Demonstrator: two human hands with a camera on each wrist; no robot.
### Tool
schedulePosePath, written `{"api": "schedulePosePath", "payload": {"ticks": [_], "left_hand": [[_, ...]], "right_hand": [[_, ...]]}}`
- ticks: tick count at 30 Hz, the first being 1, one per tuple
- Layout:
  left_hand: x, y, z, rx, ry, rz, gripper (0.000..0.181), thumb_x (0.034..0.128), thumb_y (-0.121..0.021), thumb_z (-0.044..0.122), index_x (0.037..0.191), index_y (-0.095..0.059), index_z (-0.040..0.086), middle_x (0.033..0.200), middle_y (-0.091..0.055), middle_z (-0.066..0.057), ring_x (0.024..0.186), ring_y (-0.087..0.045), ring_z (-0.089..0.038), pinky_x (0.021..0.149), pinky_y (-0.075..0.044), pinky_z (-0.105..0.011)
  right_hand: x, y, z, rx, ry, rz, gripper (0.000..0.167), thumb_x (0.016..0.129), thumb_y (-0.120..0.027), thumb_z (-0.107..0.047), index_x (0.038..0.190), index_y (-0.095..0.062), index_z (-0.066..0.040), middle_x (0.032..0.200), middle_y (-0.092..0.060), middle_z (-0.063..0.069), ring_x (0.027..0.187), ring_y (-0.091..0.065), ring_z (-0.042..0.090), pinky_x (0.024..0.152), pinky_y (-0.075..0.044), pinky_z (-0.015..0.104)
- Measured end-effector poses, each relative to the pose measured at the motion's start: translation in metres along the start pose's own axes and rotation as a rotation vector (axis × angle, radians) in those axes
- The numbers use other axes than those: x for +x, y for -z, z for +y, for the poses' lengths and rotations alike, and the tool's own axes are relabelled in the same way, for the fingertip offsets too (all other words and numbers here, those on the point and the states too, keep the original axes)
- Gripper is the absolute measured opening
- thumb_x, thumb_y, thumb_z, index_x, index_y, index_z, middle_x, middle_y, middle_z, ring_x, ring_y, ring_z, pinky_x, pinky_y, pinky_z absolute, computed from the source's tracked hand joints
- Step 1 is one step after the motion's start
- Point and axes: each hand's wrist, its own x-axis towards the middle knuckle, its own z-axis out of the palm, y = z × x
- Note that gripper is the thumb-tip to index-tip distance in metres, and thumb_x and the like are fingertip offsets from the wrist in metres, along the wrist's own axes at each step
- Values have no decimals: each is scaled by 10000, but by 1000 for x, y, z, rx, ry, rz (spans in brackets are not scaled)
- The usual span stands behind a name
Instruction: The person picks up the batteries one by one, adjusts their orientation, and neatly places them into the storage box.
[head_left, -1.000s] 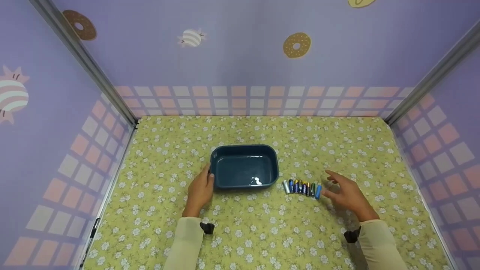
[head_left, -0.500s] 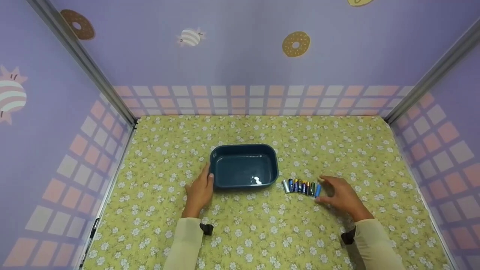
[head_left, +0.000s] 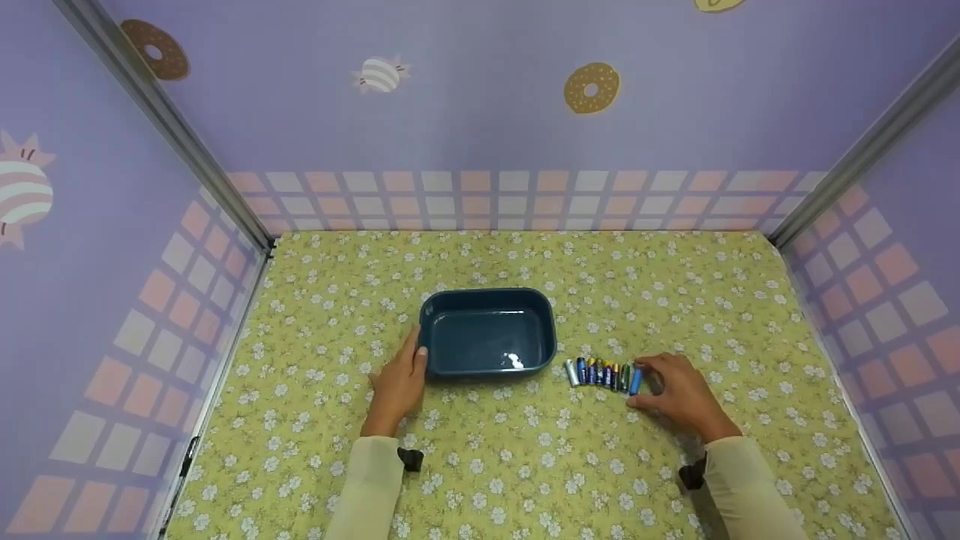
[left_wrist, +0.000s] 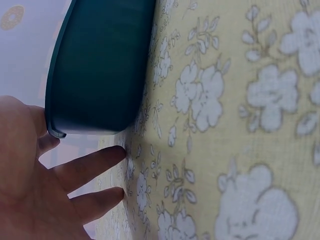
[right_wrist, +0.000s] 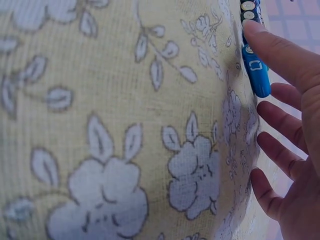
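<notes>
A dark teal basin (head_left: 487, 373) stands on the table in the head view. My left hand (head_left: 399, 382) holds its left end, gripping the rim; in the left wrist view two lower fingers (left_wrist: 90, 167) spread below the wall toward the cloth. Right of the basin several small batteries (head_left: 600, 373) lie side by side in a row. My right hand (head_left: 681, 394) is at the row's right end, thumb and forefinger at either end of a light blue battery (head_left: 636, 381). In the right wrist view that battery (right_wrist: 256, 72) lies beside the thumb, the other fingers spread; firm contact cannot be made out.
A yellow-green floral cloth (head_left: 487, 465) covers the table. Purple walls (head_left: 480, 112) printed with sweets and doughnuts enclose the back and sides, with metal posts (head_left: 817, 187) at the corners.
My right hand has moved left to the light blue battery, and its thumb and forefinger have closed in around the battery's ends. The left hand and basin have stayed in place.
</notes>
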Motion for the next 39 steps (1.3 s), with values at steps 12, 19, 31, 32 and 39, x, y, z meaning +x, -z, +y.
{"api": "schedulePosePath", "payload": {"ticks": [12, 19, 31, 32, 39], "left_hand": [[1, -1, -2, -9, -21, 13, 566, 1086, -240, 602, 1614, -66, 502, 1674, -311, -37, 1474, -378, -462, 1117, 32, -835], [0, -2, -2, -7, -29, 25, 574, 1085, -247, 604, 1619, -71, 490, 1667, -328, -50, 1469, -385, -463, 1109, 27, -843], [-1, -3, -5, -31, -33, 30, 585, 1095, -269, 572, 1641, -119, 425, 1666, -331, -24, 1490, -373, -425, 1109, 55, -837], [-1, -3, -5, -30, -32, 31, 578, 1096, -269, 571, 1636, -110, 442, 1667, -330, -24, 1491, -372, -423, 1110, 55, -836], [-2, -3, -4, -24, -27, 34, 554, 1094, -266, 578, 1610, -74, 510, 1671, -320, -14, 1488, -373, -428, 1117, 59, -829]], "right_hand": [[3, -4, 1, 17, -15, 31, 683, 771, -870, -533, 1328, -675, -192, 1291, -650, 57, 1211, -550, 329, 968, -484, 615], [4, -5, 2, 26, -44, 36, 645, 781, -860, -541, 1273, -692, -159, 1277, -643, 86, 1201, -547, 343, 981, -464, 632], [5, -4, 3, 46, -59, 25, 596, 779, -880, -496, 1244, -692, -175, 1267, -647, 63, 1195, -551, 317, 985, -475, 610], [6, -4, 3, 57, -61, 25, 593, 778, -884, -485, 1246, -690, -176, 1265, -646, 62, 1189, -552, 312, 981, -481, 603], [13, 3, 1, 79, -43, 34, 588, 781, -900, -418, 1254, -685, -142, 1262, -646, 109, 1156, -574, 343, 931, -512, 583]]}}
